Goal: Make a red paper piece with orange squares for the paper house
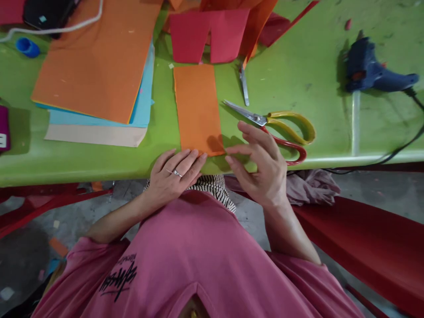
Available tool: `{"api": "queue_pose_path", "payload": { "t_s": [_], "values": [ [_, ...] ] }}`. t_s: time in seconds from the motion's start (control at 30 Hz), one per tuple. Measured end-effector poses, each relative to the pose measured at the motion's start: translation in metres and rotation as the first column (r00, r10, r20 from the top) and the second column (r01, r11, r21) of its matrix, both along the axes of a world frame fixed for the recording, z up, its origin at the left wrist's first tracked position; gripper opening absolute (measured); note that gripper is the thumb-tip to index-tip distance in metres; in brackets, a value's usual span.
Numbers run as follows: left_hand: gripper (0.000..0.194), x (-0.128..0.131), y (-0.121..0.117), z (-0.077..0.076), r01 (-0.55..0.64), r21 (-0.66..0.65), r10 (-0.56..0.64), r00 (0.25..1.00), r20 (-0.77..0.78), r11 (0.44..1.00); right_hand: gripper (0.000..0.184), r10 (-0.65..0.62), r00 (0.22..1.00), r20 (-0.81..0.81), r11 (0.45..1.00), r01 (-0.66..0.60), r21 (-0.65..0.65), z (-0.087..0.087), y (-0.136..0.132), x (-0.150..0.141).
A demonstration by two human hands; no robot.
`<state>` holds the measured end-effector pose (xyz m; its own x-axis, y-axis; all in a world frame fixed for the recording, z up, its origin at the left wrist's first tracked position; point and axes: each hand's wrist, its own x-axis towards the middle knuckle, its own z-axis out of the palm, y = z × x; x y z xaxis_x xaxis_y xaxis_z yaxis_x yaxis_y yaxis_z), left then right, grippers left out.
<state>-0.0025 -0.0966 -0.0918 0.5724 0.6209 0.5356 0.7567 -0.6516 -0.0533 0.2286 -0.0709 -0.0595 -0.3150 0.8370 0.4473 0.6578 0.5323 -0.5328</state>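
An orange paper strip (198, 108) lies flat on the green table in front of me, its left edge a little ragged. My left hand (180, 170), with a ring on one finger, rests its fingertips on the strip's near edge, fingers stretched out. Beside the near right corner is my right hand (261, 163), its fingers apart and nothing visible between them. Just beyond that hand lie scissors (260, 119) with one yellow and one red handle, blades pointing left. Tweezers (244, 86) lie past the strip's right side.
A stack of orange and blue sheets (96, 66) lies at the left. Red cut paper (208, 35) stands beyond the strip. A blue glue gun (367, 66) with its cable is at the right. A blue cap (28, 47) and a black object (46, 17) lie far left.
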Motion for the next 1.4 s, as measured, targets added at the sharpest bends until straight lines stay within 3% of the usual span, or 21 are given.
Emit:
{"api": "queue_pose_path", "payload": {
  "t_s": [0.1,0.2,0.53,0.77,1.0,1.2,1.4],
  "values": [
    [0.044,0.000,0.000,-0.001,-0.006,0.011,0.007,1.000,-0.007,1.000,0.024,0.023,0.993,0.114,0.972,-0.048,0.228,-0.013,-0.002,0.004],
    [0.041,0.000,0.000,-0.001,-0.014,0.015,0.014,1.000,-0.016,1.000,0.026,-0.013,0.978,0.209,0.953,-0.051,0.299,-0.024,-0.002,0.007],
    [0.042,0.001,0.000,0.001,-0.003,0.009,0.003,1.000,-0.001,1.000,0.040,-0.031,0.963,0.267,0.934,-0.067,0.350,-0.032,-0.005,0.007],
    [0.041,0.002,-0.003,0.001,-0.032,-0.001,0.032,0.999,0.030,0.999,0.032,-0.070,0.953,0.293,0.942,-0.034,0.334,-0.035,-0.008,0.002],
    [0.046,-0.003,-0.011,-0.004,-0.139,0.041,0.138,0.990,0.027,0.989,0.032,-0.070,0.966,0.251,0.925,-0.031,0.379,-0.037,-0.010,-0.005],
    [0.052,-0.005,-0.014,-0.008,-0.139,0.026,0.137,0.989,0.050,0.990,0.022,-0.104,0.961,0.258,0.924,-0.004,0.384,-0.036,-0.009,-0.008],
    [0.055,-0.005,-0.016,-0.009,-0.155,0.015,0.154,0.987,0.041,0.988,0.024,-0.078,0.974,0.215,0.914,-0.016,0.405,-0.036,-0.008,-0.008]
  ]
}}
